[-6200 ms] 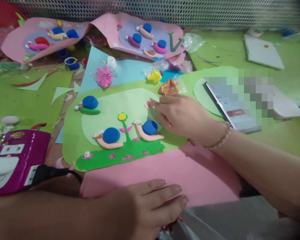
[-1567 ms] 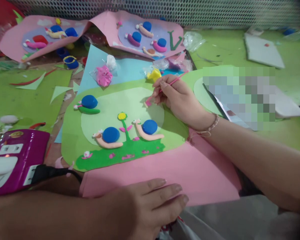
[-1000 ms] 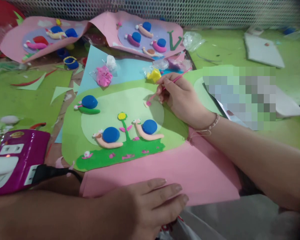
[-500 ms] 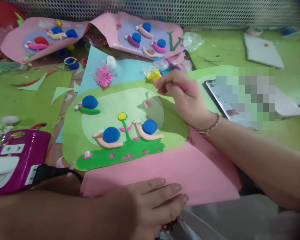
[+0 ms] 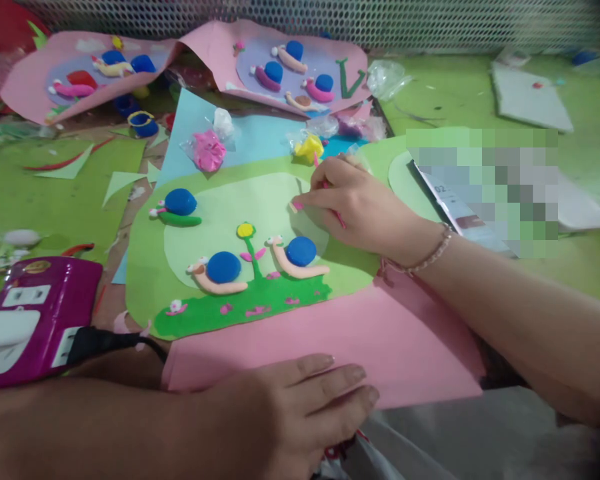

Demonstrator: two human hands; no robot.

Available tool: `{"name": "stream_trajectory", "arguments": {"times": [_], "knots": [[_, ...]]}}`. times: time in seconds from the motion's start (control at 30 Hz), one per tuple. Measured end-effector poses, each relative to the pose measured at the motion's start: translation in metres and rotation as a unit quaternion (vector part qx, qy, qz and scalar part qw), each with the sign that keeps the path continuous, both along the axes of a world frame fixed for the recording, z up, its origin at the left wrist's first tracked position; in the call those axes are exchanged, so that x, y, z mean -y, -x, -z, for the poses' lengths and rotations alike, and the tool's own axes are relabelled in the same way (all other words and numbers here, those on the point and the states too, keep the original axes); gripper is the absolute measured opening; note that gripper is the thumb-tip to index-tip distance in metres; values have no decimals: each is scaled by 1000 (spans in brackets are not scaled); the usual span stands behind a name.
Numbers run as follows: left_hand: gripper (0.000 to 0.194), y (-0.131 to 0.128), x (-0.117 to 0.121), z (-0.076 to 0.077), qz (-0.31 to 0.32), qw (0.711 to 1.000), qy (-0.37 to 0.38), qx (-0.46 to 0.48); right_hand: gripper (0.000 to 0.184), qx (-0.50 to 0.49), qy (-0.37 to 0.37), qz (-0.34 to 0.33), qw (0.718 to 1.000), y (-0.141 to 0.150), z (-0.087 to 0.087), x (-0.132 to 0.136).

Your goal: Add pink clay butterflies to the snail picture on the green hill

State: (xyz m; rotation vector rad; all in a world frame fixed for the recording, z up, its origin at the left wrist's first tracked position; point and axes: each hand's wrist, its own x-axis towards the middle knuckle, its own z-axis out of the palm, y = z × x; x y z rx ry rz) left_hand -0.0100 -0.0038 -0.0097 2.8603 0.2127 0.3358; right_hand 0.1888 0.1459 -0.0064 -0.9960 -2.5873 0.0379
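Observation:
My right hand [image 5: 355,203] has a thin pink stick [image 5: 340,217] between its closed fingers. One outstretched fingertip touches a small pink clay piece [image 5: 296,205] on the pale green oval [image 5: 240,193] of a green paper sheet [image 5: 145,280]. Clay snails with blue shells sit on that sheet: one with a green body [image 5: 180,221] and two with peach bodies, left [image 5: 220,287] and right [image 5: 303,270]. Between the latter stands a yellow clay flower [image 5: 245,231] over a green clay strip [image 5: 200,319]. My left hand [image 5: 300,407] lies flat, fingers stretched, on pink paper [image 5: 320,333].
Bagged clay, pink [image 5: 209,151] and yellow [image 5: 309,148], rests behind the sheet. A phone [image 5: 453,197], partly blurred out, lies right. A purple power strip [image 5: 55,287] with a black plug [image 5: 105,340] is left. Pink snail pictures [image 5: 200,47] lean at the back.
My right hand has come down and slightly left from above the sheet, and its fingertip now meets the small pink clay piece. My left hand stays in place.

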Motion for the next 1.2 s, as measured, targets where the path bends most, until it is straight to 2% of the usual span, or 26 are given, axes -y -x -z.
{"name": "stream_trajectory", "arguments": {"times": [0.23,0.4,0.67,0.83,1.0,1.2], "knots": [[35,-1,4,6,-7,1000,-11,14,35,23,-4,0,1000,0,0,1],[33,-3,10,11,-42,999,9,30,38,8,-26,0,1000,-1,1,-1],[34,0,1,4,6,1000,-10,7,37,12,3,2,1000,-1,2,-1],[35,0,2,3,2,1000,-6,-3,34,0,-18,1,1000,-2,4,-2],[36,-2,8,7,-32,999,2,14,37,22,-23,1,1000,-1,3,-1],[33,-2,10,9,-38,999,-4,15,35,17,-39,-3,999,0,6,0]]}}
